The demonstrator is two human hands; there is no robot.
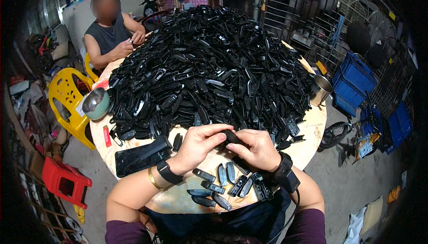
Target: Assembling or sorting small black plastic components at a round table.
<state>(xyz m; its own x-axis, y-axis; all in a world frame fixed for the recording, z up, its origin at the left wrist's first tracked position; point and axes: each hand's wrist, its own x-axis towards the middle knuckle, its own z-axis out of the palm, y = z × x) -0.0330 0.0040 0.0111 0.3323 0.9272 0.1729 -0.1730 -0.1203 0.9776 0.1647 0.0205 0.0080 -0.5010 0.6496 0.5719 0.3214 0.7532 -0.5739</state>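
Close to the table's near side, my left hand (199,145) and my right hand (256,149) meet on one small black plastic piece (231,137). Thumb and fingers of each hand pinch it from either side, and they cover much of it. Beyond my hands rises a huge heap of similar black plastic parts (209,65). Below them, nearer to me, lies a loose group of several elongated dark casings (221,175). A black phone-like slab (141,155) rests beside my left forearm.
A round table (307,148) carries everything. A green-rimmed metal bowl (96,103) stands left, a metal mug (321,90) right. Across on the left a person (109,36) handles a small piece. Around are a yellow chair (67,94), a red stool (67,181) and blue crates (354,79).
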